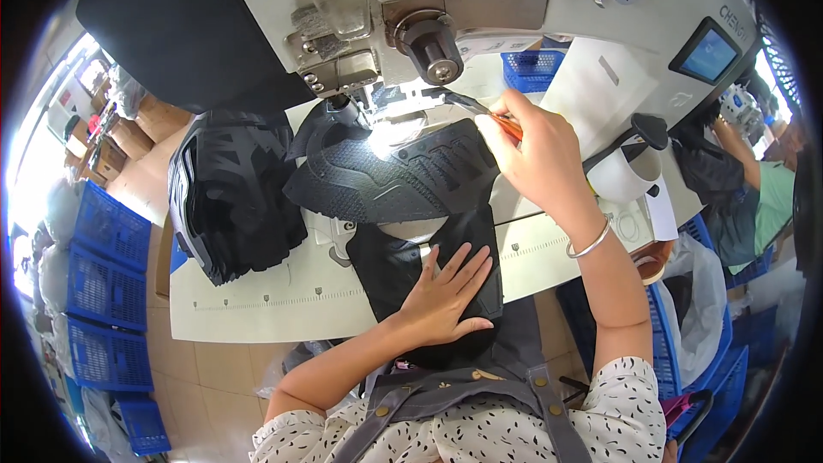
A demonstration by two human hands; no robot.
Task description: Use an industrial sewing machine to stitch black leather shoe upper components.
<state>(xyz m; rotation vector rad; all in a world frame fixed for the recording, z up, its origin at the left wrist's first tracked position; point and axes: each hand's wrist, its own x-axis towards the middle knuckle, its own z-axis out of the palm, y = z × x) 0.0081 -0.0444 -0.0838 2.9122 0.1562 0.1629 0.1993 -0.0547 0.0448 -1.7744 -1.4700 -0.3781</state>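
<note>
A textured black shoe upper (pixel 394 176) lies under the lit needle area of a sewing machine (pixel 411 99). My right hand (pixel 542 150) is closed round a slim tool with an orange handle (pixel 507 126); its dark tip points left toward the needle area. I cannot make out whether the tool is snips or tweezers. Just in front of the upper, my left hand (pixel 447 296) rests flat with fingers spread on flat black pieces (pixel 386 270) at the table's near edge.
A stack of black uppers (pixel 236 197) stands on the white table (pixel 274 313) at the left. To the right are a white cup-shaped holder (pixel 624 173) and a screen (pixel 706 51). Blue crates (pixel 107 291) line the floor at left. Another person (pixel 763 197) sits at far right.
</note>
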